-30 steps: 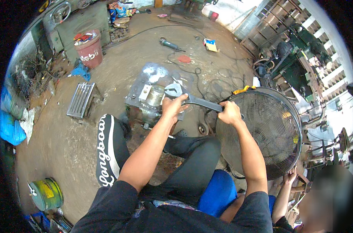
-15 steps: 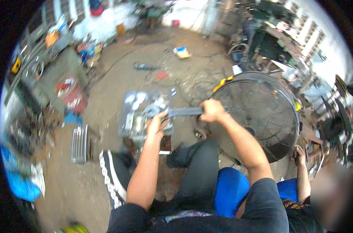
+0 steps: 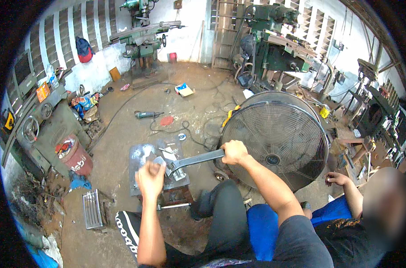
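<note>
My right hand is wrapped round the handle end of a large grey adjustable wrench. The wrench lies nearly level, its head pointing left over a low metal worktable. Beside the wrench head is my left hand, its curled fingers smeared by motion. A pale, shiny patch shows at those fingers, but I cannot make out whether it is a held piece. Under the wrench head, metal pieces lie on the tabletop, partly covered.
A big black drum fan stands close to my right arm. Another person's hand rests beyond it. An angle grinder with its cord, a red disc and an open box lie on the floor ahead. A slatted metal stool stands left.
My left hand has moved left, off the wrench's underside. The wrench's handle end now tilts up more to the right, and my right hand keeps its grip. The view has tipped upward.
</note>
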Available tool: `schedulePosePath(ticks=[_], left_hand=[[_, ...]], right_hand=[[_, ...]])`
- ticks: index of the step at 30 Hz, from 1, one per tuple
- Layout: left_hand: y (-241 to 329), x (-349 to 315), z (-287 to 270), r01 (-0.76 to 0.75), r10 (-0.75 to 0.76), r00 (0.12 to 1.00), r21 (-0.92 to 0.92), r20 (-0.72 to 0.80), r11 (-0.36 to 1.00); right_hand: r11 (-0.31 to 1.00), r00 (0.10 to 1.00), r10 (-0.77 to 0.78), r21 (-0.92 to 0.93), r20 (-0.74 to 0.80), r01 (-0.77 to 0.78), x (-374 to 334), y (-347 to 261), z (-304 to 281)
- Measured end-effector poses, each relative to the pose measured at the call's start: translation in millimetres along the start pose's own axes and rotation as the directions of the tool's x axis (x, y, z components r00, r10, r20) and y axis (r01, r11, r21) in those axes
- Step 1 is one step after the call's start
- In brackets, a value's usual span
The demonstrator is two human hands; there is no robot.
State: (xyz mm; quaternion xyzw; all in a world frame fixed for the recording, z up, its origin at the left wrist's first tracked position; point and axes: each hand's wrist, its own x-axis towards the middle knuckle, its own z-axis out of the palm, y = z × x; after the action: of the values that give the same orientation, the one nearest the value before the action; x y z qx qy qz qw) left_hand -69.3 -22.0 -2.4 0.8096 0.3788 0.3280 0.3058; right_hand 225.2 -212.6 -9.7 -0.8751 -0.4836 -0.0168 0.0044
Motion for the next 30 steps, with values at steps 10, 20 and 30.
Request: schedulePosePath(ticks=[10, 20, 30], left_hand=[[6, 39, 67, -0.568, 0.299, 0.765, 0.378, 0.570, 0.731], [10, 38, 66, -0.566, 0.338, 0.785, 0.381, 0.519, 0.731], [-2, 35, 53, -0.699, 0.419, 0.626, 0.235, 0.658, 0.675]], right_hand=[[0.993, 0.993, 0.116, -0.010, -0.005, -0.116, -6, -10, 0], [0.991, 0.991, 0.128, -0.045, -0.032, -0.130, -4, -9, 5], [0.961, 0.958, 0.270, -0.033, -0.098, -0.274, -83, -58, -9]])
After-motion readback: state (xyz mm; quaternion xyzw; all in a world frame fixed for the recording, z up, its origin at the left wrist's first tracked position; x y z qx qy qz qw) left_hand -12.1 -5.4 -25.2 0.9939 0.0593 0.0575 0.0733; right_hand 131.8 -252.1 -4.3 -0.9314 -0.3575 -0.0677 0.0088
